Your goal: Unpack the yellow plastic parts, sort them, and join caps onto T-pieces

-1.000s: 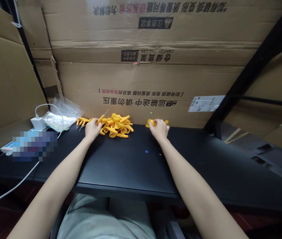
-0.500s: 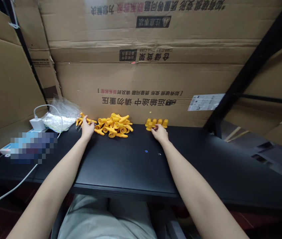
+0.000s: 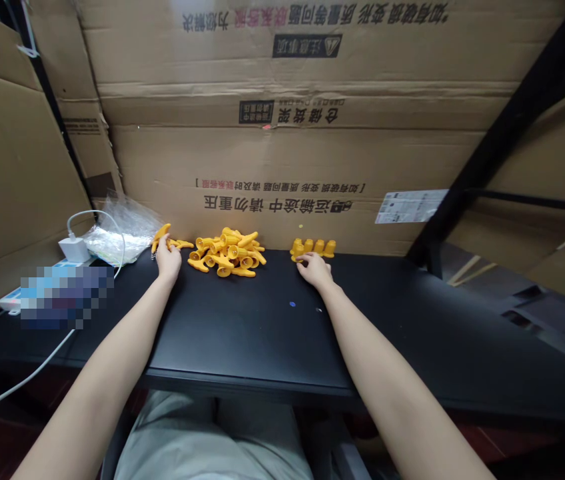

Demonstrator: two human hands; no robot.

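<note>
Beyond right fingers, yellow caps, upright

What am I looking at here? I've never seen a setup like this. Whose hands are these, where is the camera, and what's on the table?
There is no machine here: these are a person's own bare hands. Every picture comes from one camera worn on that person's head, looking forward and down.

On the black table, in front of a cardboard sheet, lies a heap of yellow parts. To its left are some yellow handles and a clear plastic bag; to its right stand small yellow caps.

The left hand is at the handles, and the right hand has its fingertips at the front cap. Whether either grips firmly is hard to tell.
</note>
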